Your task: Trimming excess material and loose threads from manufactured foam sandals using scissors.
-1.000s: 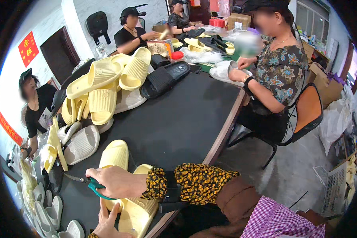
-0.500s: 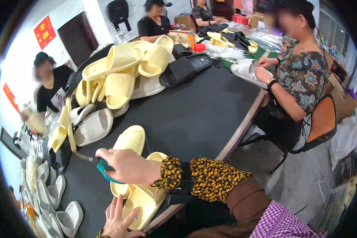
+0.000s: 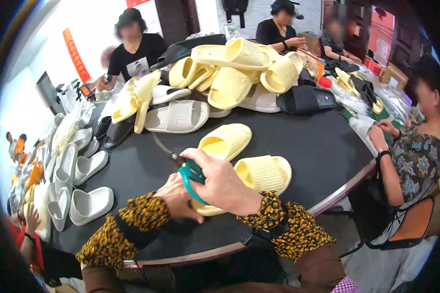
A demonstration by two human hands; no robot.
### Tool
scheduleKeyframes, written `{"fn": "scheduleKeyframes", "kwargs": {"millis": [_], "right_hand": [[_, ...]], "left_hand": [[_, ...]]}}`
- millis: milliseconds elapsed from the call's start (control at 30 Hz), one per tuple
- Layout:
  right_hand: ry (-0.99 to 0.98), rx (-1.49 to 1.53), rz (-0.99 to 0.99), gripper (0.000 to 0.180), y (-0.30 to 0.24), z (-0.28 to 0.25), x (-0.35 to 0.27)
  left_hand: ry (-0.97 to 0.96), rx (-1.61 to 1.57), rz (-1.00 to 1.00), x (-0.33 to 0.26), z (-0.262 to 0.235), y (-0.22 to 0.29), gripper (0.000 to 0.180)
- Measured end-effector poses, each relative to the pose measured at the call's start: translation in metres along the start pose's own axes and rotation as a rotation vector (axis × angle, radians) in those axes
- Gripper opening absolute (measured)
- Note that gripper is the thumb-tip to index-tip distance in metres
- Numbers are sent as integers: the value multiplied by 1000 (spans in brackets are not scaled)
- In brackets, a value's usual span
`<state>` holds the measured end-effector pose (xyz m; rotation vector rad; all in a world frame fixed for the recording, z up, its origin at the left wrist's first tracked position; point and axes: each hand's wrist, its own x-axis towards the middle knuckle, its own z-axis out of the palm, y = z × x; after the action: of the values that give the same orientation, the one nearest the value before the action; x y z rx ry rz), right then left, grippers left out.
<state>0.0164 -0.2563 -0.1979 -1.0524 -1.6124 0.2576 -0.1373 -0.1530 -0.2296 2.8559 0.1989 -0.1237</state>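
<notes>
Green-handled scissors (image 3: 193,170) hang over the black table (image 3: 322,151) in the right hand (image 3: 225,179), its fingers wrapped round the handles, blades and long axis toward eleven o'clock. The left hand (image 3: 177,195) sits at the right's eight o'clock; I cannot tell its grip. Beneath, a yellow slipper (image 3: 266,173) points toward two. Far off at two, a cardboard box (image 3: 393,77) hides its contents.

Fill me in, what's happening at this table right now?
The person's right hand holds teal-handled scissors, blades pointing away over the black tabletop. The left hand is close beside them, near a yellow ribbed slide sandal; whether it touches either is hard to tell. Another yellow slide lies just beyond. Farther back is a heap of slides, yellow, grey and black. At the right, a co-worker handles a pale slipper.
</notes>
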Motion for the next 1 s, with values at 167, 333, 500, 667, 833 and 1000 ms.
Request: {"fn": "scheduleKeyframes", "kwargs": {"millis": [167, 333, 500, 667, 833, 1000], "right_hand": [[67, 26, 83, 37, 3, -6, 3], [142, 43, 161, 39, 11, -5, 5], [148, 234, 228, 38, 11, -11, 3], [215, 196, 202, 37, 9, -4, 4], [266, 307, 299, 43, -2, -10, 3], [341, 221, 200, 40, 16, -11, -1]], "left_hand": [[78, -269, 39, 49, 7, 0, 68], [155, -358, 26, 70, 17, -8, 65], [231, -447, 45, 109, 33, -4, 61], [301, -507, 71, 143, 49, 2, 57], [346, -536, 97, 164, 65, 8, 53], [342, -524, 139, 138, 60, 13, 50]]}}
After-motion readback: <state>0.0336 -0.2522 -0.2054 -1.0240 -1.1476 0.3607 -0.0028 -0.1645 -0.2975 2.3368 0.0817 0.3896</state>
